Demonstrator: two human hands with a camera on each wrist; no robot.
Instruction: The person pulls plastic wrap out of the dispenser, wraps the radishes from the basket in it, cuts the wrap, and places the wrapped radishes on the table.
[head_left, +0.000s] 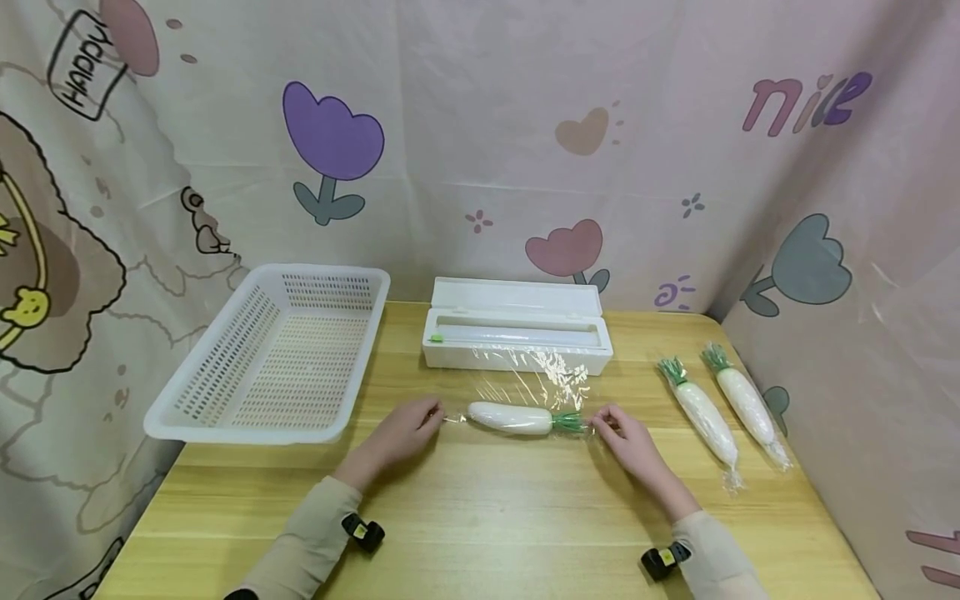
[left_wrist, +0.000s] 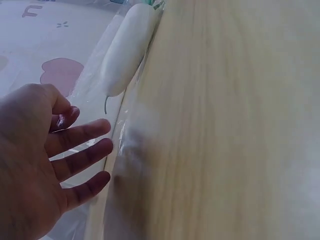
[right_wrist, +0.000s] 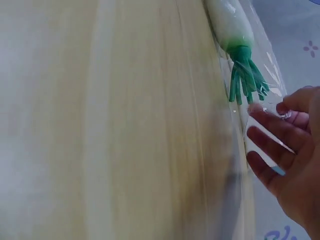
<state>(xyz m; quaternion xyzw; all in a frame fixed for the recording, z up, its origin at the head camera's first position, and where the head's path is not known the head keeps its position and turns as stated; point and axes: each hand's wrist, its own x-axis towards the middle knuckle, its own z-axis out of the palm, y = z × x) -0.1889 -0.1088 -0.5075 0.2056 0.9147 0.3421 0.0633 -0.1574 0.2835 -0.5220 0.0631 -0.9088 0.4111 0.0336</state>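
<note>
A white radish [head_left: 510, 418] with a green stem end [head_left: 567, 422] lies sideways on the table, covered by clear plastic wrap [head_left: 525, 385]. At its pointed left end, my left hand [head_left: 408, 429] pinches the film between thumb and index finger, the other fingers [left_wrist: 82, 160] spread loosely. On the stem side my right hand [head_left: 624, 437] pinches the opposite edge of the film, just beyond the cut green stalks [right_wrist: 245, 75]. From behind the radish, the film runs back to the front of a white wrap dispenser box [head_left: 517, 358], whose lid stands raised over the roll.
Two wrapped radishes, an inner one [head_left: 705, 421] and an outer one [head_left: 750, 408], lie at the table's right side. A white perforated basket [head_left: 341, 375] stands at the left, overhanging the table edge [head_left: 161, 492]. Patterned curtain [head_left: 465, 133] hangs behind and along both sides.
</note>
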